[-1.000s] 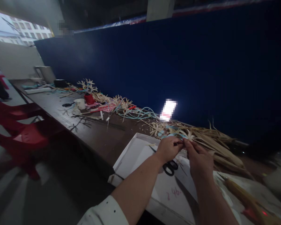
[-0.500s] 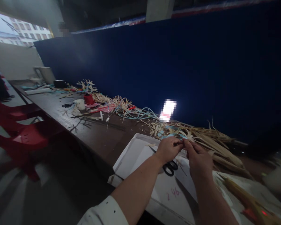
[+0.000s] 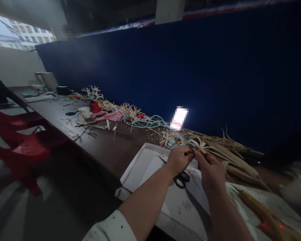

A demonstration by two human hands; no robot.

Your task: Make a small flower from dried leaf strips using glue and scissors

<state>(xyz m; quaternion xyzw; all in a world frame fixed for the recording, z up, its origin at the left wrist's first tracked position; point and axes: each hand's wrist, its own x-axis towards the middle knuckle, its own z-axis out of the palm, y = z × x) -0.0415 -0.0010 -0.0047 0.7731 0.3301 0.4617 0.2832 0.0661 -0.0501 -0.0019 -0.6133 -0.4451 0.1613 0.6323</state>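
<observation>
My left hand [image 3: 180, 160] and my right hand [image 3: 210, 167] meet fingertip to fingertip above the far edge of a white cardboard box lid [image 3: 137, 167]. A pale, star-shaped husk piece [image 3: 202, 145] sticks up at the fingers of my right hand, which are pinched on it. My left fingers are closed too, but what lies between them is too small to make out. Black-handled scissors [image 3: 180, 180] lie on the lid below my hands, partly behind my left wrist. Long dry husk leaves [image 3: 237, 160] spread beyond my right hand.
A yellow tool with a red light [image 3: 261, 209] lies at the right. A lit phone [image 3: 179, 118] leans by the blue partition [image 3: 130, 70]. Blue cord [image 3: 153, 122], a red spool [image 3: 94, 107] and husk flowers lie along the brown table [image 3: 110, 147]. Red chairs [image 3: 27, 147] stand at left.
My hands have shifted very slightly left, and the pale husk piece shows more clearly above my right fingers. At the far left, a person's dark-clothed limb has moved.
</observation>
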